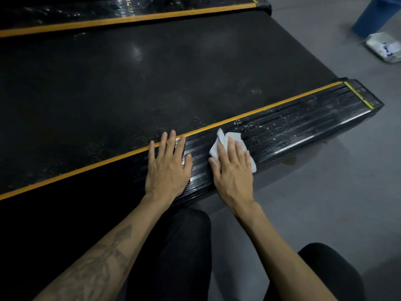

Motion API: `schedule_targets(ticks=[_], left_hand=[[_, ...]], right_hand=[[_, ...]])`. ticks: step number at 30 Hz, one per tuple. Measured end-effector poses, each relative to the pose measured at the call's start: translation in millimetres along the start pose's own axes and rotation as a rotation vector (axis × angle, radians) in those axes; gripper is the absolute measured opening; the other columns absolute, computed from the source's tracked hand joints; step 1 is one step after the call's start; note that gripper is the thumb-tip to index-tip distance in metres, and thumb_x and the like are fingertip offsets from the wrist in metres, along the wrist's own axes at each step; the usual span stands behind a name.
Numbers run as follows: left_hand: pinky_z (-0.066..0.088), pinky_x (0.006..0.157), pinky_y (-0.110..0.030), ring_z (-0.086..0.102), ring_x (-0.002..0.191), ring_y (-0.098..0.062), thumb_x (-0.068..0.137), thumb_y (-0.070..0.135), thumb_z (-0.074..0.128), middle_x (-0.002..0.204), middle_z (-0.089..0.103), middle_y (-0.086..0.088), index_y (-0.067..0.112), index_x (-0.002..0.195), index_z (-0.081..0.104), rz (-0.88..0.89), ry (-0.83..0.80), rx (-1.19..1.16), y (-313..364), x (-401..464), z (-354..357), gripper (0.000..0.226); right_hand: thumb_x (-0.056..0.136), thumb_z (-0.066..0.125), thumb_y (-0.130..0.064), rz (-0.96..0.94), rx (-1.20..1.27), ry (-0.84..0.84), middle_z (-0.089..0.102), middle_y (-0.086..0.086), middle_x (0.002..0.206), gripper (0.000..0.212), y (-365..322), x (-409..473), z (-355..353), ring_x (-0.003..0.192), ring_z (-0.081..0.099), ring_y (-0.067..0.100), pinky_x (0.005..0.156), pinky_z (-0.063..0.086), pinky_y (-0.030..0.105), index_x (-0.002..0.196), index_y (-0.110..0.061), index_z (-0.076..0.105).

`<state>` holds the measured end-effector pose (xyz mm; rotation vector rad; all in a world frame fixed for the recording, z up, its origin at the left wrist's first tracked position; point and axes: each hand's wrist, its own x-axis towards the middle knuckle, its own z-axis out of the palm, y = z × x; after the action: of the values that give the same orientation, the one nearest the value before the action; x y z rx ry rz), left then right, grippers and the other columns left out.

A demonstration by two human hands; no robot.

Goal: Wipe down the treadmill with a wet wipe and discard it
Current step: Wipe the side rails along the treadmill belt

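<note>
Nearest to you are your knees point(173, 253) in dark trousers, bent low over the grey floor point(325, 192), with both bare forearms reaching forward between and over them; the left forearm carries a tattoo.

Your left hand point(168, 168) lies flat on the near side rail point(293, 127) of the treadmill, fingers straight and spread, its fingertips reaching the orange stripe point(86, 168) that runs along the rail's inner edge. That grip is open and holds nothing; it only rests on the ribbed black surface.

Just beside it, your right hand point(233, 170) presses the white wet wipe point(225, 140) down onto the same rail. The fingers are straight on top of the crumpled wipe, so this grip is open too, pushing rather than pinching. The wipe shows beyond the fingertips and at either side of the hand.

Past the wipe, the ribbed rail glistens with droplets and streaks up to its end cap point(364, 96), marked by a yellow line.

Farther in, the wide black running belt point(141, 72) carries faint speckles and light reflections. Beyond it lies the far side rail point(130, 9) with its own orange stripe.

At the far right on the floor lies a white wipes packet point(384, 47), well apart from your hands, with something blue point(373, 16) just behind it.
</note>
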<state>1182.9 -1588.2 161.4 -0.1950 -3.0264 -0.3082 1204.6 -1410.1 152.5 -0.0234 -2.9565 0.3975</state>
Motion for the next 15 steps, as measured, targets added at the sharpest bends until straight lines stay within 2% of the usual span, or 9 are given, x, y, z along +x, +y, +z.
schedule_targets(ticks=[4, 7, 9, 13, 15], left_hand=[[0.013, 0.127, -0.055, 0.013, 0.159, -0.025, 0.103, 0.052, 0.017, 0.170, 0.021, -0.009, 0.018, 0.161, 0.031, 0.003, -0.006, 0.001, -1.1, 0.4, 1.5, 0.068], [0.012, 0.128, -0.055, 0.013, 0.159, -0.025, 0.103, 0.052, 0.017, 0.170, 0.022, -0.008, 0.018, 0.161, 0.031, 0.002, -0.001, -0.004, -1.1, 0.0, 1.7, 0.068], [0.013, 0.127, -0.055, 0.014, 0.159, -0.026, 0.103, 0.052, 0.018, 0.170, 0.023, -0.009, 0.018, 0.160, 0.032, 0.001, 0.007, -0.003, -0.5, 0.1, 2.3, 0.068], [0.015, 0.127, -0.055, 0.016, 0.158, -0.026, 0.103, 0.051, 0.018, 0.169, 0.025, -0.009, 0.017, 0.159, 0.035, 0.002, 0.013, 0.000, -0.9, 0.5, 2.1, 0.068], [0.014, 0.127, -0.055, 0.016, 0.158, -0.026, 0.103, 0.051, 0.018, 0.169, 0.025, -0.009, 0.018, 0.159, 0.034, 0.002, 0.014, -0.005, -0.7, 0.7, 1.7, 0.067]], right_hand=[[0.107, 0.027, -0.052, -0.210, 0.003, -0.032, 0.037, 0.009, 0.164, 0.059, 3.2, -2.6, -0.3, 0.153, 0.030, 0.030, 0.125, 0.025, 0.051, 0.155, -0.023, 0.045], [0.106, 0.022, -0.050, -0.058, 0.008, -0.035, 0.035, 0.009, 0.165, 0.061, 24.6, 11.2, -9.6, 0.154, 0.029, 0.030, 0.124, 0.024, 0.054, 0.156, -0.023, 0.043], [0.106, 0.024, -0.049, 0.029, 0.003, -0.005, 0.036, 0.013, 0.163, 0.061, 15.5, 10.6, -8.5, 0.152, 0.031, 0.035, 0.122, 0.027, 0.057, 0.156, -0.019, 0.044], [0.106, 0.029, -0.053, -0.179, 0.008, -0.049, 0.036, 0.012, 0.164, 0.061, -1.6, -3.8, -2.4, 0.153, 0.030, 0.033, 0.123, 0.025, 0.053, 0.156, -0.022, 0.044], [0.106, 0.027, -0.053, -0.192, 0.010, -0.052, 0.036, 0.009, 0.164, 0.060, 14.0, 1.9, -6.3, 0.153, 0.030, 0.030, 0.124, 0.026, 0.053, 0.156, -0.025, 0.044]])
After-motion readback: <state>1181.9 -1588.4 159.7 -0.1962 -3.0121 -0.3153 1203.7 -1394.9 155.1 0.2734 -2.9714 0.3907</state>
